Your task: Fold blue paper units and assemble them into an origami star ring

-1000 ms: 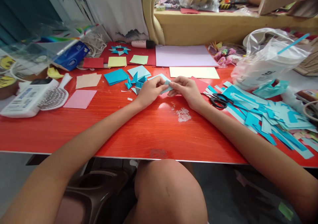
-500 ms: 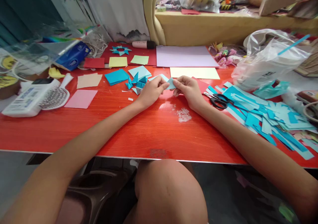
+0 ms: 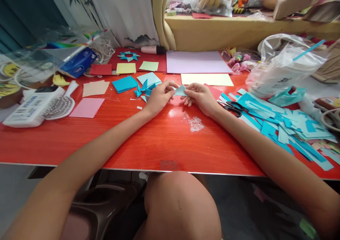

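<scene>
Between my two hands is a small pale blue piece of folded paper [image 3: 180, 90], held just above the red table. My left hand [image 3: 160, 95] pinches its left end with thumb and fingers. At its right end, my right hand [image 3: 201, 95] grips it between thumb and forefinger, the other fingers curled below. Beside my left hand lie several folded blue paper pieces [image 3: 145, 88], partly hidden by that hand. Behind them are a stack of blue paper squares [image 3: 124, 84] and a light blue square [image 3: 149, 78]. Black-handled scissors [image 3: 232, 108] rest right of my right wrist.
Blue paper strips [image 3: 284, 117] cover the table's right side, below a plastic bag with a cup [image 3: 287, 68]. A hairbrush [image 3: 60, 103] and white box [image 3: 29, 107] stand left, near pink [image 3: 87, 107] and beige paper [image 3: 95, 88]. A blue paper ring [image 3: 128, 56] lies at the back.
The folded paper has turned slightly between my fingers and shows a wider, triangular face. My hands remain close together, and the camera view has shifted a little.
</scene>
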A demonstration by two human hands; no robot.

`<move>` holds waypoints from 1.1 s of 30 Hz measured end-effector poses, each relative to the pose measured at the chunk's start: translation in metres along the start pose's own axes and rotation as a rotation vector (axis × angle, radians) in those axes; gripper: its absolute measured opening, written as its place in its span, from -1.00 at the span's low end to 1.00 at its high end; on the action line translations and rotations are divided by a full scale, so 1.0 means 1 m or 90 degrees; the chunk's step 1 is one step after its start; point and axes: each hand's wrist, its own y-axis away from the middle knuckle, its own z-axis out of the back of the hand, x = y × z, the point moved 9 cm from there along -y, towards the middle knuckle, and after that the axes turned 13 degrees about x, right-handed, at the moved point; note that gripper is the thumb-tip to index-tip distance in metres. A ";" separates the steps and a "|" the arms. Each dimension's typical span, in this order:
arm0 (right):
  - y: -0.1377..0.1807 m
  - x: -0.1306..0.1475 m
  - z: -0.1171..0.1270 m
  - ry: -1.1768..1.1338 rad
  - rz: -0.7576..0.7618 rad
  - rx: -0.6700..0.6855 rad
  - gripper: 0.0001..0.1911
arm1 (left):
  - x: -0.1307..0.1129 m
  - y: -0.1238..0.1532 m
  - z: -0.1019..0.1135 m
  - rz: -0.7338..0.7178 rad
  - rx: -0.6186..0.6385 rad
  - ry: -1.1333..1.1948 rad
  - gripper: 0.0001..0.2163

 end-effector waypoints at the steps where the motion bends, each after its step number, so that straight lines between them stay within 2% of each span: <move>1: 0.001 0.001 0.002 -0.004 0.009 -0.011 -0.85 | 0.000 0.000 -0.001 0.000 0.004 0.019 -0.86; 9: 0.004 0.011 0.003 -0.018 0.064 -0.029 -0.90 | 0.000 0.000 -0.006 0.018 0.022 0.089 -0.89; 14: 0.005 0.012 0.001 0.011 0.049 -0.025 -0.86 | -0.001 0.002 -0.006 0.053 0.014 0.131 -0.88; 33: 0.007 0.009 0.004 -0.042 0.012 -0.065 -0.91 | -0.001 0.004 -0.010 0.051 0.032 0.200 -0.93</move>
